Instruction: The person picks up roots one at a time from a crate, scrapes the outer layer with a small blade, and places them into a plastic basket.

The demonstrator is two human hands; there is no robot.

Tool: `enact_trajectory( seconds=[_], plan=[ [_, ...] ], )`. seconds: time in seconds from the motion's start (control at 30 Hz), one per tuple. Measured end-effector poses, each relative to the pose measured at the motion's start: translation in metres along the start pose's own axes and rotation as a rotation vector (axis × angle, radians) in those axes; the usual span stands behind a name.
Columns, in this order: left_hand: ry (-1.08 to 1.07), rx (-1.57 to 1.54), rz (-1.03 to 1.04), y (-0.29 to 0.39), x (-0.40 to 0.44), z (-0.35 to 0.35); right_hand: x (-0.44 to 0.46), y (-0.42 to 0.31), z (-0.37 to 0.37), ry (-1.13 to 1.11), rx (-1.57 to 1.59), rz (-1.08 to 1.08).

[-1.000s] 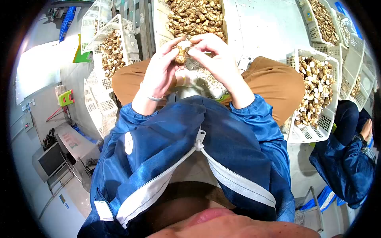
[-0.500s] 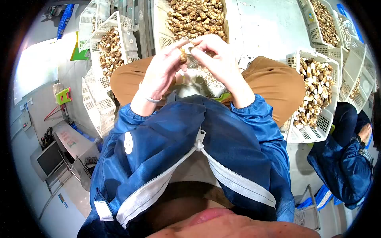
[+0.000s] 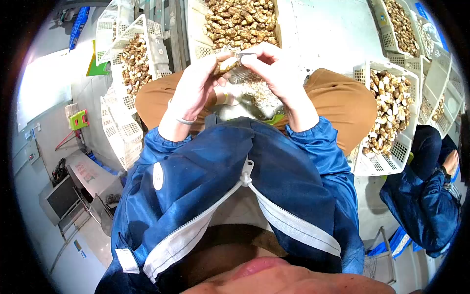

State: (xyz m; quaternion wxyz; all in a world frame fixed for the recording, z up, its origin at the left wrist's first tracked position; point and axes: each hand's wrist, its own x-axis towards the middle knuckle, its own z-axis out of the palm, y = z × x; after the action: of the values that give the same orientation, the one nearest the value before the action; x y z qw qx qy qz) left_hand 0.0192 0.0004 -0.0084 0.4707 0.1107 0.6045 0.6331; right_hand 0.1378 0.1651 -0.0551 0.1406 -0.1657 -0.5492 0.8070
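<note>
Upper centre of the frame, the left hand point(image 3: 192, 90) is holding a brown-and-white piece point(image 3: 227, 65) in curled fingers; the right hand point(image 3: 279, 73) is pinching a thin grey tool point(image 3: 246, 54), preferably staying clear of the left fingertips.

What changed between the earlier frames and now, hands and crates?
The right hand has shifted slightly to the person's right. The brown piece in the left hand now lies more slanted, and a thin grey item shows more clearly in the right hand. Nothing was visibly let go. The front crate and right crate stayed put.
</note>
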Motion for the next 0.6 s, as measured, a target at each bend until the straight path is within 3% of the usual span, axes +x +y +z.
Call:
enact_trajectory(
  seconds=[0.1, 0.13, 0.23, 0.37, 0.5, 0.6],
  plan=[
    [-0.017, -0.060, -0.009, 0.002, 0.003, -0.004, 0.001, 0.004, 0.009, -0.015, 0.119, -0.099],
    [-0.018, -0.024, 0.009, -0.002, 0.006, -0.007, 0.003, 0.010, 0.007, -0.046, -0.076, -0.203],
    [-0.008, 0.022, 0.022, -0.005, 0.008, -0.007, 0.001, 0.013, 0.007, 0.000, -0.141, -0.146],
    [0.012, -0.136, -0.047, -0.002, 0.010, -0.010, 0.005, 0.010, 0.003, -0.021, 0.126, -0.012],
    [0.050, -0.133, -0.051, -0.003, 0.010, -0.010, 0.003, 0.008, 0.010, -0.082, 0.039, -0.102],
    [0.058, -0.123, -0.064, -0.004, 0.010, -0.010, 0.004, 0.004, 0.007, -0.049, -0.010, 0.002]
  ],
)
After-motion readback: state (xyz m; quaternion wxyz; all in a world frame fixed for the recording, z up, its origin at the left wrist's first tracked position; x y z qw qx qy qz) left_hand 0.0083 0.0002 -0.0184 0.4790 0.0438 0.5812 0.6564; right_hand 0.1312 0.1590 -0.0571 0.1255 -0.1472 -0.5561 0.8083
